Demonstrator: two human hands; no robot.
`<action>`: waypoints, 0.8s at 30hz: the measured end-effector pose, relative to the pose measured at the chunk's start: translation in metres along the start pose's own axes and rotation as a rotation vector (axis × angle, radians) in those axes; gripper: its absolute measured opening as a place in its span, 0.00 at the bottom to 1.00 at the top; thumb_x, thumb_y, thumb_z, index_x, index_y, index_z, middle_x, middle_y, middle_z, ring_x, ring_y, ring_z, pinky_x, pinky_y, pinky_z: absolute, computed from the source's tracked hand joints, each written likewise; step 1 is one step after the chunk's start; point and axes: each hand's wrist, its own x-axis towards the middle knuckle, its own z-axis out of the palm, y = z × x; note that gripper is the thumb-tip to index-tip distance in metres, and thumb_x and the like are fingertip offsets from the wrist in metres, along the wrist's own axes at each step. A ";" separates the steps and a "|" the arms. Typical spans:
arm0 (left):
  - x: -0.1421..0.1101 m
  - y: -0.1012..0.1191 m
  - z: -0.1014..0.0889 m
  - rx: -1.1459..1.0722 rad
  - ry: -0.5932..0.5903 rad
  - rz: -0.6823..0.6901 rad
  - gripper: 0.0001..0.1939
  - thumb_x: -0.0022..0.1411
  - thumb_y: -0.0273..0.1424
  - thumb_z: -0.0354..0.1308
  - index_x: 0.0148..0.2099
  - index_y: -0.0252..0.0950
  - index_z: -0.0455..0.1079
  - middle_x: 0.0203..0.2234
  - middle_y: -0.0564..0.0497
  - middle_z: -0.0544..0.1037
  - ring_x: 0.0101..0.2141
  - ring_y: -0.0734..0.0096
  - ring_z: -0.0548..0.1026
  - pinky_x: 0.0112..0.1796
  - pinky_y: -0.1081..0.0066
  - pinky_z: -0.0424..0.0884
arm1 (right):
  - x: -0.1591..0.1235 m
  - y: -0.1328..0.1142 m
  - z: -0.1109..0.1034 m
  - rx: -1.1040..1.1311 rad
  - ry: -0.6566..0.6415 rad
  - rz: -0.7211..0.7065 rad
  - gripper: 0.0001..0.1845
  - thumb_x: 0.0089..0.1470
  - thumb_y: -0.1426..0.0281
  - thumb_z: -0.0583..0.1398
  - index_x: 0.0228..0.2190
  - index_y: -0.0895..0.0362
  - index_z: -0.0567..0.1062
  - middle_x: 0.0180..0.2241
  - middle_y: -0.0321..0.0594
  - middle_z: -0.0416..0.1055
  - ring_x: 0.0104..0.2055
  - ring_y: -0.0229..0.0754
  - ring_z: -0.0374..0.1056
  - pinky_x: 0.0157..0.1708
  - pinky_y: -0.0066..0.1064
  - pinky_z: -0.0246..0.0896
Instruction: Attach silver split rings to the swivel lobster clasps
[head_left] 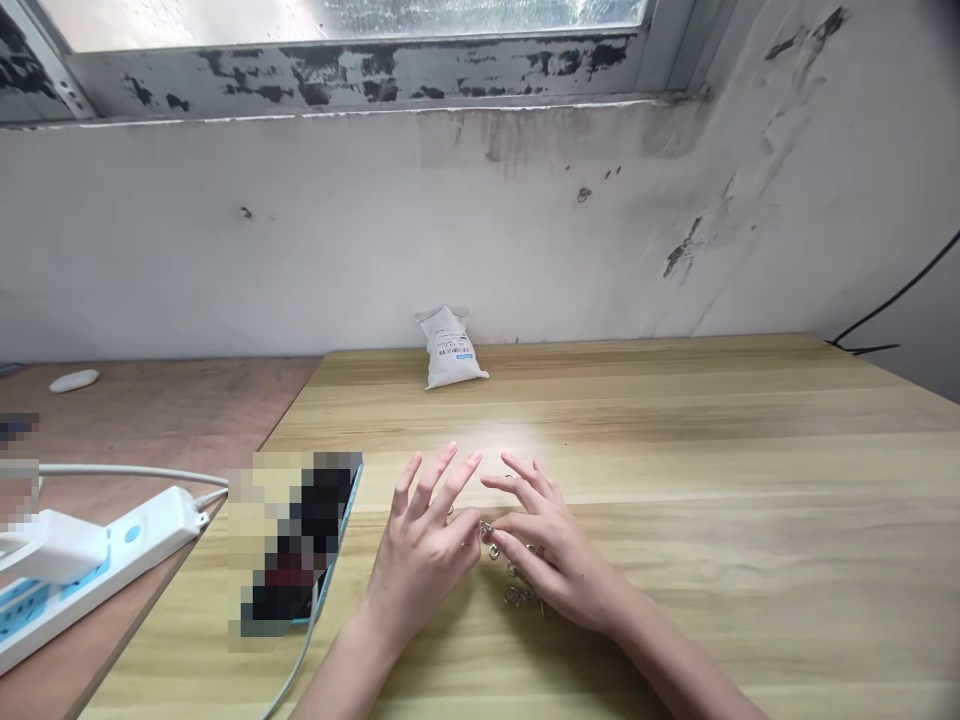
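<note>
Near the middle of the wooden table, my left hand (425,545) and my right hand (561,560) meet at a small silvery metal ring piece (486,531). Thumb and index finger of each hand are pinched at it, while the other fingers stretch out. Its exact form is too small to make out, and the fingertips partly cover it. Several more small metal ring pieces (516,596) lie loose on the table below and partly beneath my right hand. Another little ring (450,511) shows beside the fingers of my left hand.
A white labelled packet (453,350) leans at the wall. To the left lies a phone (307,540), partly pixelated, with a pale cable (294,672). A white power strip (154,525) and a small white oval object (74,381) rest on the brown surface.
</note>
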 end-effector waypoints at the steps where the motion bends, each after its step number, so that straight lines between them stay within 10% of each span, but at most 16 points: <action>1: 0.000 0.000 -0.001 0.008 -0.002 0.003 0.06 0.60 0.24 0.57 0.31 0.39 0.71 0.60 0.50 0.68 0.63 0.56 0.61 0.62 0.51 0.53 | 0.000 -0.001 0.000 0.004 -0.002 0.004 0.12 0.65 0.69 0.53 0.37 0.50 0.77 0.58 0.39 0.65 0.69 0.49 0.43 0.64 0.59 0.42; 14: -0.010 -0.009 0.007 -0.255 -0.275 -0.080 0.05 0.63 0.32 0.59 0.39 0.42 0.76 0.62 0.47 0.63 0.64 0.51 0.57 0.58 0.46 0.60 | -0.001 0.046 -0.003 -0.312 0.208 0.137 0.09 0.61 0.67 0.57 0.41 0.51 0.76 0.50 0.46 0.69 0.62 0.56 0.55 0.58 0.63 0.49; 24: -0.009 -0.007 0.013 -0.225 -0.235 -0.077 0.04 0.62 0.31 0.60 0.35 0.40 0.76 0.59 0.46 0.68 0.62 0.52 0.61 0.57 0.48 0.63 | -0.001 0.024 -0.008 -0.170 -0.019 -0.093 0.07 0.60 0.68 0.60 0.38 0.49 0.79 0.45 0.42 0.70 0.58 0.48 0.59 0.54 0.44 0.61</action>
